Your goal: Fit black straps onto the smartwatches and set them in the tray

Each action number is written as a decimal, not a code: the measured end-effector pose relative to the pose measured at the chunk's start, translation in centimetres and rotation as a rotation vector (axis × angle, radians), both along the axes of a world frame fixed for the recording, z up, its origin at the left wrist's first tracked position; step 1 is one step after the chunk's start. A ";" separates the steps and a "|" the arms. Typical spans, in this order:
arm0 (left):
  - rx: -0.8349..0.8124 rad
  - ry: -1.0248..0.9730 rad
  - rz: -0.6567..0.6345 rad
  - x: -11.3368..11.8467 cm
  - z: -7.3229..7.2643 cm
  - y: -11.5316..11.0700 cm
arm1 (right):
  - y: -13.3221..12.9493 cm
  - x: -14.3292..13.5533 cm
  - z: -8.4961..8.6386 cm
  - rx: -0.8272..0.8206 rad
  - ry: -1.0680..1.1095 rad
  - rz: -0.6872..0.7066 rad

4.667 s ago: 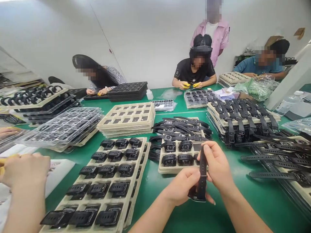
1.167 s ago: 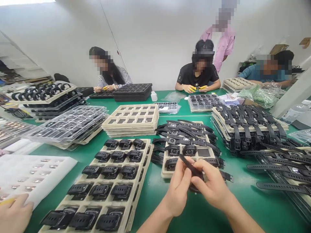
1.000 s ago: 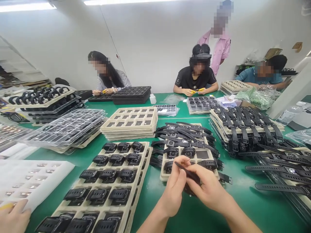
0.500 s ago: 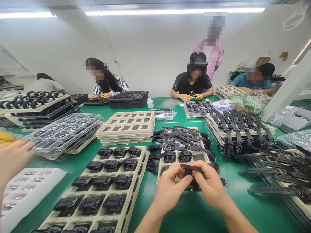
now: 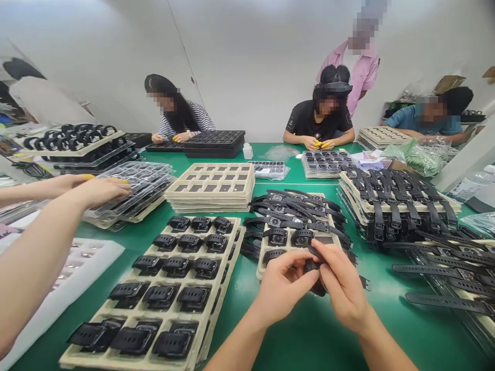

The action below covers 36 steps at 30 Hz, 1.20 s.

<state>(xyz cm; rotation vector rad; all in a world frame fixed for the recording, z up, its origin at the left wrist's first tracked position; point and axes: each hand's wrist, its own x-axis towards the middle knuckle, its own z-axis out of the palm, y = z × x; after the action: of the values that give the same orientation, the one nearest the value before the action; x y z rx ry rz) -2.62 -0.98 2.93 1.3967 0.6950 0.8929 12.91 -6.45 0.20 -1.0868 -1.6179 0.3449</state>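
Observation:
Both my hands meet over the near edge of a cream tray (image 5: 260, 265) on the green table. My left hand (image 5: 284, 283) grips a black smartwatch (image 5: 314, 263) from the left, thumb and fingers pinched around it. From the right, my right hand (image 5: 342, 281) has its fingers closed on the strap of the same watch. Most of the watch is hidden by my fingers. Just behind them, two watches with looped straps (image 5: 302, 238) sit in the tray's pockets. More watches with straps laid out flat (image 5: 296, 208) are piled on its far part.
To the left stands a cream tray of strapped watches (image 5: 160, 296). Beyond it is a stack of cream trays (image 5: 211, 193). A co-worker's hands (image 5: 104, 190) touch clear plastic trays (image 5: 149, 175) at far left. More watches on trays (image 5: 394, 198) crowd the right side. Other people sit opposite.
The view has shifted, so the table things appear higher and further right. My hands still hold the watch, with its strap tilted differently. The co-worker's hands at left have come to the clear trays.

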 end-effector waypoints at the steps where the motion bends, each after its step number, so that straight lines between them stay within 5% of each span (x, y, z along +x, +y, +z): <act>1: -0.007 -0.001 -0.016 0.0 0.1 -0.1 | 0.0 0.0 -0.2 0.015 0.009 -0.008; 16: -0.071 -0.057 -0.040 0.3 -0.5 -1.0 | 0.2 -2.2 -1.1 0.196 0.391 -0.275; 21: -0.073 -0.092 -0.051 0.0 -1.0 -0.9 | 0.3 -2.1 -1.1 0.199 0.400 -0.251; 29: -0.023 -0.082 -0.042 -0.2 -0.4 -0.2 | 0.2 0.2 -0.2 0.094 0.082 -0.070; 36: -0.205 -0.253 0.042 0.1 -1.0 -0.1 | 0.4 -0.4 -0.9 0.095 0.283 -0.076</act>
<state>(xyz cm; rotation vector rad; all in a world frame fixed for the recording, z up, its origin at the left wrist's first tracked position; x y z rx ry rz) -2.51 -1.07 1.90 1.0689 0.6052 0.9829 12.47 -6.07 -0.68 -0.9773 -1.3254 0.3506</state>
